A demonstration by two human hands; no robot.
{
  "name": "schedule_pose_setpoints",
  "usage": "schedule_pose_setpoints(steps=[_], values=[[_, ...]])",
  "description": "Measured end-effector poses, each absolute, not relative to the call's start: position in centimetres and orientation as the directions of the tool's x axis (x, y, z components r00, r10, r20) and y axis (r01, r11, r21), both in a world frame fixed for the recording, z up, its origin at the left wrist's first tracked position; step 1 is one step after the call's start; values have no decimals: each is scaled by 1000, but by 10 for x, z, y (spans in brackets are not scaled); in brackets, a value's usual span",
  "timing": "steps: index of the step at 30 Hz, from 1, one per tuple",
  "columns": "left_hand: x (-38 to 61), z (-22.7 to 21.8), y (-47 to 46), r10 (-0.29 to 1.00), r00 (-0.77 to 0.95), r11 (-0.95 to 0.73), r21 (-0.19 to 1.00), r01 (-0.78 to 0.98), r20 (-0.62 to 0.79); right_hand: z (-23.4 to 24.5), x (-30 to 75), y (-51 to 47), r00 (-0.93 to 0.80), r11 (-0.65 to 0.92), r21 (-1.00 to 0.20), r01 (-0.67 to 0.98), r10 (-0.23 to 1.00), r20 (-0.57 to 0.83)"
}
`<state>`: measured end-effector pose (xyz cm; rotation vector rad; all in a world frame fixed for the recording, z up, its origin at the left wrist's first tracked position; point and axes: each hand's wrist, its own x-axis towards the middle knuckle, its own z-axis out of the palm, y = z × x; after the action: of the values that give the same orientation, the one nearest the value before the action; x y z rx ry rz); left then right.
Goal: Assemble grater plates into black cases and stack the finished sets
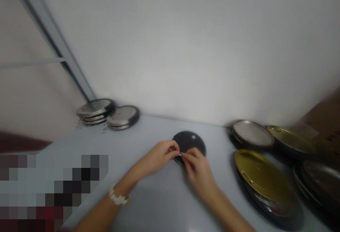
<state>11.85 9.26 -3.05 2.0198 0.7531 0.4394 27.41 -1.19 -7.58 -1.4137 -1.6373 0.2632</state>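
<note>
My left hand (160, 156) and my right hand (198, 170) meet over the near edge of a dark round disc (191, 142) that lies flat on the pale table (159, 203). The fingertips of both hands are pinched together around a tiny shiny bit between them, too small to name. My left wrist wears a pale beaded bracelet (118, 197). The picture is blurred.
Two stacks of perforated metal discs (95, 111) (122, 117) sit at the back left by the wall. At the right lie stacks of round lids, some gold-coloured (259, 173) (289, 138), some silvery (252, 133). A brown box (325, 118) stands far right.
</note>
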Motion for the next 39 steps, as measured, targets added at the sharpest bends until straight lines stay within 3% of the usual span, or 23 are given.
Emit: schedule_pose_setpoints(steps=[14, 24, 32, 39], values=[[119, -32, 96, 650, 760, -404, 851, 335, 10, -82, 272, -13, 26, 324, -585, 743, 860, 510], [120, -40, 105, 644, 765, -363, 868, 340, -30, -93, 273, -13, -65, 327, -427, 843, 850, 523], [122, -46, 113, 624, 776, -272, 908, 320, -87, -95, 271, -13, -71, 336, -443, 831, 855, 514], [123, -49, 119, 580, 811, -287, 912, 293, -77, -95, 273, -13, -85, 357, -446, 821, 848, 524]])
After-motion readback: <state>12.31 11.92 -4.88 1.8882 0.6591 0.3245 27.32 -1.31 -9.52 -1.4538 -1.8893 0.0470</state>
